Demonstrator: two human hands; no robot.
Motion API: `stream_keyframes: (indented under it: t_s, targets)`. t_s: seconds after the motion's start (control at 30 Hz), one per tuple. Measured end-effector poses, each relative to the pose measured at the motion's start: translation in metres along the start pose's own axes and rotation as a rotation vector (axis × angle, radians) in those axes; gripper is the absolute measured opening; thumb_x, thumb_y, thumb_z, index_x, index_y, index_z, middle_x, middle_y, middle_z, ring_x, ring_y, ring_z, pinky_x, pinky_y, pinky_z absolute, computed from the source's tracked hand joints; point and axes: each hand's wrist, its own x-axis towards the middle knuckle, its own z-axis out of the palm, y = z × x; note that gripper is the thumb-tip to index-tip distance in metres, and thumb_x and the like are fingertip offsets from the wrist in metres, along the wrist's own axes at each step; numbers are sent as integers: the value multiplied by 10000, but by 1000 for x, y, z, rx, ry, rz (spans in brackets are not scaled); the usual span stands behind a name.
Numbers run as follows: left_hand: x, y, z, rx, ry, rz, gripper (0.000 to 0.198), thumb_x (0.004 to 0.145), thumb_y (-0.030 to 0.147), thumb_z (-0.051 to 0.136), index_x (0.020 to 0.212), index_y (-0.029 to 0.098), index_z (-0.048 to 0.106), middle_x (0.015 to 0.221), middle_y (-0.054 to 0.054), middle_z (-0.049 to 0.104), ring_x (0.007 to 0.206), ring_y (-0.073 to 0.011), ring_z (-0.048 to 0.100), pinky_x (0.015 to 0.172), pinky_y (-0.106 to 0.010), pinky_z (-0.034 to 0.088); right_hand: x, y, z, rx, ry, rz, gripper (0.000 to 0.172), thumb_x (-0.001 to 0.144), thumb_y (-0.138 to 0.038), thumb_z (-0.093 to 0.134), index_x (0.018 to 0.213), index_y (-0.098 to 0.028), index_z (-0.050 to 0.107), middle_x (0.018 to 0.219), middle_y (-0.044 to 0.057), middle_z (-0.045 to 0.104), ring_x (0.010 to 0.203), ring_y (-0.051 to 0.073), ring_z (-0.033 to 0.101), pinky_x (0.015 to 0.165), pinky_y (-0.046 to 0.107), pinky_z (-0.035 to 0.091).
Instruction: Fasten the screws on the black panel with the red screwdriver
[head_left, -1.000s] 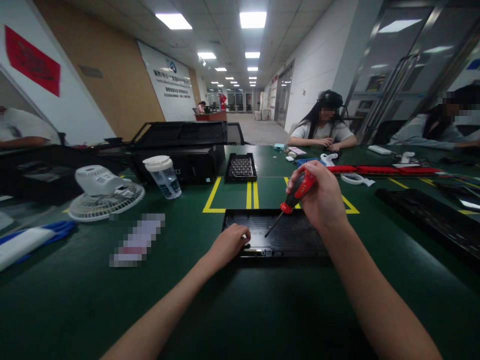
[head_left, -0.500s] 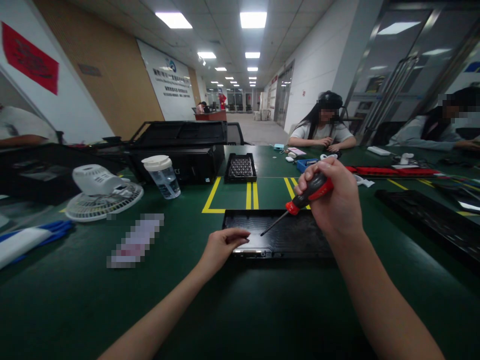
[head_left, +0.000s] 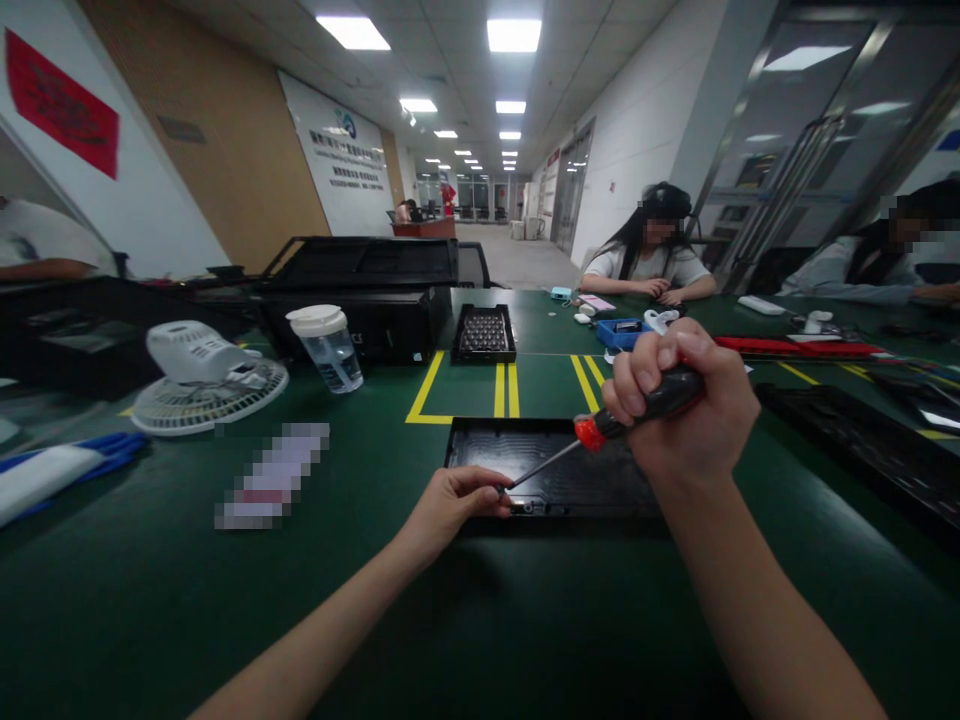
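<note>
A: Right hand (head_left: 694, 410)?
B: Clamped round the handle of a red-and-black screwdriver (head_left: 592, 432). Shaft slants down over the shallow black panel (head_left: 600, 485), tip toward the panel's left end, close to its near edge.
A: Left hand (head_left: 448, 503)?
B: At the panel's left end. Thumb and fingers drawn close, right by the screwdriver tip. From where I stand, can't tell whether something small is pinched there.
A: And the panel?
B: Flat on the green tabletop (head_left: 450, 640), lengthwise left to right.
A: Surroundings?
B: Beyond the panel, a black tray (head_left: 484, 353) with rows of small cells. Left of the panel and farther back, a lidded tumbler (head_left: 326, 350); left again, a white fan (head_left: 202, 385).
</note>
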Motion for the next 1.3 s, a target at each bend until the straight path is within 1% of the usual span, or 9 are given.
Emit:
stream_keyframes:
  t_s: [0.13, 0.3, 0.5, 0.67, 0.83, 0.97, 1.2, 1.3]
  targets:
    - [-1, -1, -1, -39, -19, -9, 205, 721, 241, 674, 892, 129, 652, 739, -23, 688, 646, -110, 650, 694, -251, 523, -1, 0, 2, 9, -22, -5, 222, 765, -270, 479, 579, -189, 389, 485, -47, 377, 360, 77, 354, 328, 200, 279]
    - [-3, 2, 1, -58, -49, -6, 215, 718, 249, 677, 883, 113, 648, 730, -31, 682, 656, -125, 650, 692, -269, 522, -2, 0, 4, 6, -33, 7, 215, 766, -258, 455, 572, -192, 389, 478, -48, 374, 350, 78, 340, 314, 201, 272]
    - [-4, 4, 2, -36, -34, -12, 268, 693, 292, 694, 882, 108, 647, 707, -32, 674, 641, -137, 645, 714, -312, 519, -2, 0, 5, -11, -41, 20, 234, 771, -281, 468, 572, -199, 378, 487, -48, 358, 357, 79, 335, 316, 201, 270]
    - [-4, 2, 1, -18, -54, 2, 262, 703, 301, 685, 874, 106, 647, 693, -30, 671, 622, -124, 636, 699, -298, 516, -3, 0, 5, -23, -52, 11, 238, 772, -292, 478, 579, -200, 374, 486, -51, 353, 353, 76, 332, 313, 196, 277]
    - [-3, 2, 2, -51, -48, -20, 302, 694, 330, 693, 875, 94, 640, 665, -33, 664, 599, -124, 631, 665, -284, 516, -4, 0, 6, -7, -70, 9, 217, 773, -275, 454, 580, -200, 389, 480, -48, 359, 347, 81, 342, 308, 199, 283]
    - [-3, 1, 3, -83, -59, -68, 282, 722, 321, 672, 881, 91, 636, 660, -31, 655, 607, -122, 630, 682, -286, 511, -6, 0, 6, -5, -149, -5, 204, 773, -270, 435, 582, -201, 414, 474, -43, 375, 338, 86, 356, 303, 203, 300]
    - [-6, 1, 6, -111, -139, -176, 264, 753, 321, 643, 874, 87, 646, 677, -37, 650, 588, -95, 612, 694, -273, 500, -14, -1, 8, 21, -380, 12, 167, 738, -256, 451, 583, -197, 468, 457, -32, 415, 316, 106, 409, 292, 226, 331]
    - [-6, 1, 6, -107, -140, -193, 271, 748, 324, 646, 883, 89, 642, 687, -37, 648, 592, -97, 611, 700, -281, 496, -16, 0, 9, -3, -402, 23, 183, 749, -257, 465, 577, -193, 472, 455, -31, 428, 319, 104, 432, 308, 223, 350]
